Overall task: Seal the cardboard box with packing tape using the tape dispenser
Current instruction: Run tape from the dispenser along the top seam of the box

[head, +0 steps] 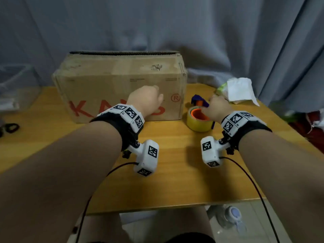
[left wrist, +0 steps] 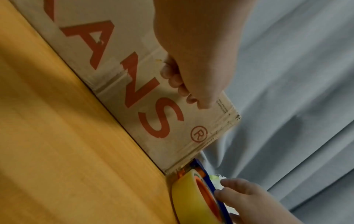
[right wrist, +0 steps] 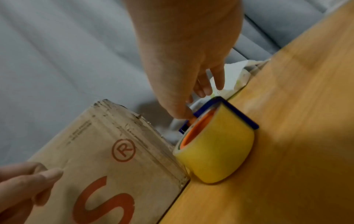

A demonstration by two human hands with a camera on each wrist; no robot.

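A brown cardboard box [head: 122,81] with red letters stands at the back of the wooden table, its top flaps down. My left hand [head: 149,99] hovers in front of the box's printed face [left wrist: 184,145] with its fingers [left wrist: 172,78] curled and holding nothing. Just right of the box lies the tape dispenser [head: 199,120], which has a blue frame, an orange core and a yellow tape roll [right wrist: 220,151]. My right hand [head: 217,106] reaches down onto the dispenser. Its fingers [right wrist: 199,91] are spread, and one fingertip touches the orange and blue part.
A white tissue packet [head: 240,91] lies at the back right, behind the dispenser. A clear plastic bin [head: 17,85] and a black item [head: 10,128] are at the left. Grey curtain hangs behind. Bare tabletop [head: 175,181] runs to the front edge.
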